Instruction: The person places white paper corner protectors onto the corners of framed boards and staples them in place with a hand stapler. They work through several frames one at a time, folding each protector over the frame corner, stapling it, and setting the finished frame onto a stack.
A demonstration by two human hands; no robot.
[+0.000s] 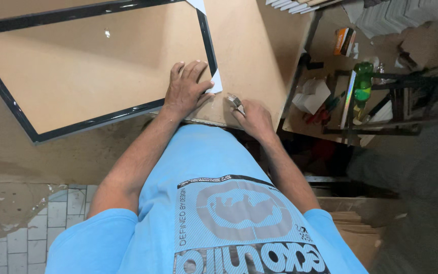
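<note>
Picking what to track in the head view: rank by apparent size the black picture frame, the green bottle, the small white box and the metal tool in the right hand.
1. Black picture frame, by far the largest.
2. Green bottle and small white box: look alike, unranked.
3. Metal tool in the right hand, smallest and partly hidden.

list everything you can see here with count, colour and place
picture frame: 1, black rim, brown backing, lying on the table
table: 1, brown board, centre
white corner guards: 3 visible, on the frame's corners
small metal tool: 1, silvery, at the table edge
green bottle: 1, lower shelf at right
white box: 1, same shelf
left hand: flat on the frame's corner
right hand: fingers on the tool
</note>
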